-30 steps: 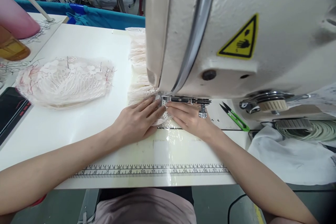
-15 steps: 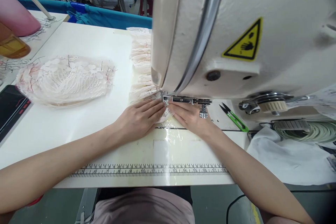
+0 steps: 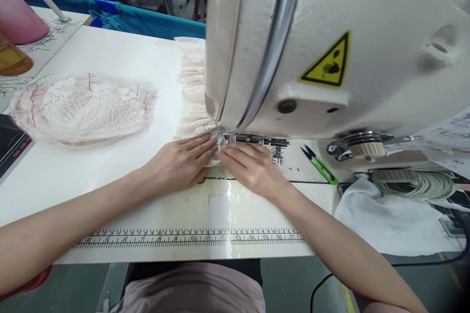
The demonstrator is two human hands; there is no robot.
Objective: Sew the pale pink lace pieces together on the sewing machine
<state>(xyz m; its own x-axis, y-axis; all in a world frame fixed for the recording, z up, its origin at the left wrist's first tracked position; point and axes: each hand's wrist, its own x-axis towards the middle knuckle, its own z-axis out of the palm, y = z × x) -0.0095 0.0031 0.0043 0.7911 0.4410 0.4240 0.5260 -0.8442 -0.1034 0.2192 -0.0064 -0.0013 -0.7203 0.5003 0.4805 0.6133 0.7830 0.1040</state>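
Observation:
Pale gathered lace fabric (image 3: 193, 88) runs along the table and under the head of a sewing machine (image 3: 253, 58). My left hand (image 3: 183, 159) lies flat on the lace, left of the presser foot (image 3: 226, 137), with its fingers stretched out toward the foot. Just right of the foot, my right hand (image 3: 249, 166) presses the lace edge (image 3: 222, 144) down with extended fingers, some of them partly behind the metal edge guide (image 3: 253, 140). Between the two sets of fingertips a narrow bit of lace shows. The needle itself is hidden.
Another lace piece (image 3: 88, 110) with loose red threads lies at left, near a black device (image 3: 12, 142). Green thread snips (image 3: 320, 165) rest right of my hand. White cloth (image 3: 385, 220) and a coil of pale cord (image 3: 429, 183) lie further right. A ruler strip (image 3: 191, 238) lines the front edge.
My right hand has shifted a little left, nearer my left hand, and more of it shows in front of the edge guide. The whole view has moved slightly. Both hands stay on the lace.

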